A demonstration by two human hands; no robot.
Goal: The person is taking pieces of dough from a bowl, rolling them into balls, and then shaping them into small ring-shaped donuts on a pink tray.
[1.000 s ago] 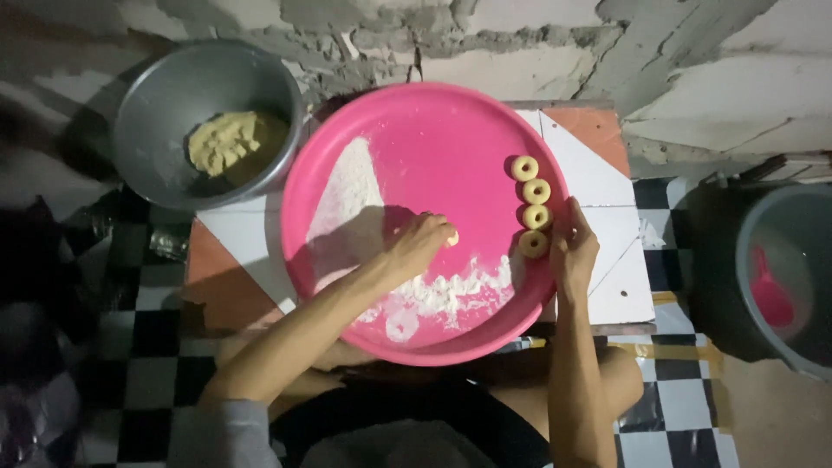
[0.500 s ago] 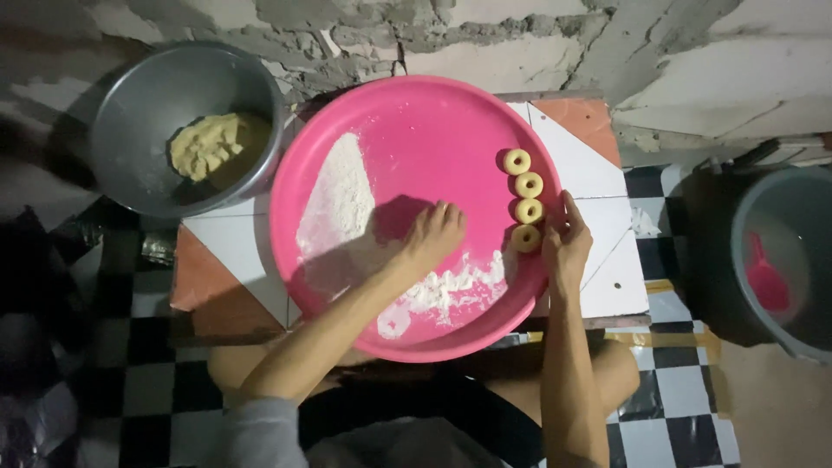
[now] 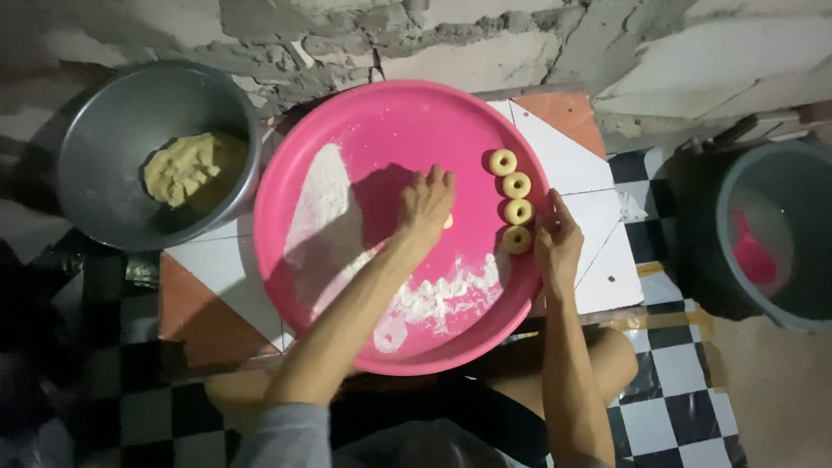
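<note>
1. The left hand [image 3: 425, 206] lies palm down on the middle of the round pink plastic tray [image 3: 381, 121], fingers loosely spread, covering a small pale piece of dough [image 3: 447, 222] that peeks out at its right edge; I cannot tell whether the hand grips it.
2. The right hand [image 3: 557, 243] rests on the tray's right rim, fingers curled over the edge, just beside the lowest of four small ring-shaped dough pieces [image 3: 517, 239].
3. The four rings stand in a short column near the tray's right rim, close together.
4. White flour [image 3: 325, 204] is spread in a patch left of the tray's centre and in a looser heap toward its near edge.
5. The tray sits on a bench [image 3: 598, 277] covered with white and orange tiles.
6. Left of the tray stands a grey metal bowl [image 3: 104, 147] holding a yellowish lump of dough [image 3: 184, 169].
7. Well to the right of the tray, a grey bucket [image 3: 754, 182] holds a pink plastic scoop [image 3: 752, 260].
</note>
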